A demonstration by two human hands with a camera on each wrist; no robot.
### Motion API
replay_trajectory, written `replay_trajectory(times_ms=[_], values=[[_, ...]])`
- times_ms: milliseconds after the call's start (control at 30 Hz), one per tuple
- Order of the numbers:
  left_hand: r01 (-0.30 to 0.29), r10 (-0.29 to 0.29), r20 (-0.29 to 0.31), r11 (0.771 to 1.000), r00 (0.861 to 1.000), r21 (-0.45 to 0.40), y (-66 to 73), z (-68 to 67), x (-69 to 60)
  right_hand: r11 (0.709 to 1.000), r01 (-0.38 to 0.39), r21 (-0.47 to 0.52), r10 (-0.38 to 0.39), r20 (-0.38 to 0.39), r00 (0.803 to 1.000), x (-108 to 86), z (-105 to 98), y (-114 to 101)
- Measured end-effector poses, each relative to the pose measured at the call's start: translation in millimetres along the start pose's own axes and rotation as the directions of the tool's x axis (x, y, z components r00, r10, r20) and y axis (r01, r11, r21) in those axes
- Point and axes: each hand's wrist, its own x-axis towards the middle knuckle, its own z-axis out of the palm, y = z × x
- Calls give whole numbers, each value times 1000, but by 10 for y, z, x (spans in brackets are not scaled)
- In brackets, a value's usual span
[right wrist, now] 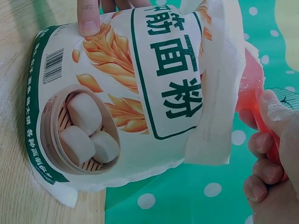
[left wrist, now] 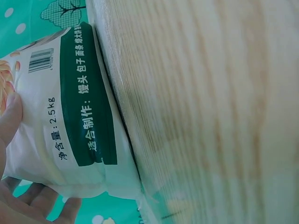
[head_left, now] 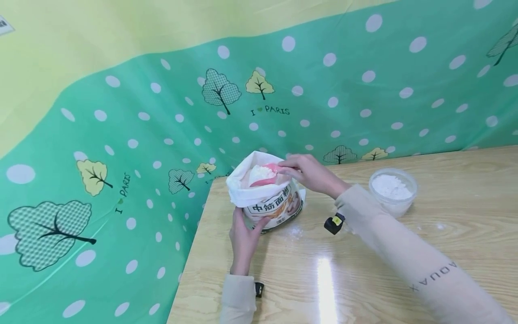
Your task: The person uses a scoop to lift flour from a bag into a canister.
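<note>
A white paper flour bag (head_left: 272,208) stands on the table, its top folded outward and its mouth open. My left hand (head_left: 245,238) grips the bag's lower near side. In the left wrist view the thumb lies on the bag's printed front, while the fingers (left wrist: 35,205) reach round its side. My right hand (head_left: 314,174) holds a pink scoop (head_left: 264,182), heaped with white flour, at the bag's mouth. The right wrist view shows fingers curled round the scoop's handle (right wrist: 266,126), with flour dusting the thumb (right wrist: 279,112).
To the right, a round clear plastic tub (head_left: 398,209) holds white flour, near my right forearm. Flour traces mark the wooden table (head_left: 283,270). A green patterned cloth (head_left: 182,90) hangs behind the table and along its left side.
</note>
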Motion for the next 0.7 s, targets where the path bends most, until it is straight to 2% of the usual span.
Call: replay_trajectory(times_ms=[200, 467, 700], values=[[-5, 4, -4, 1000, 1000, -9, 10, 12, -2, 1000, 4, -30, -5, -27, 1000, -38, -54, 1], [-23, 23, -18, 1000, 1000, -16, 17, -11, -6, 1000, 21, -3, -22, -72, 997, -81, -96, -8], [-33, 33, -12, 999, 999, -9, 11, 1, 0, 1000, -5, -4, 5, -96, 995, -129, -161, 35]])
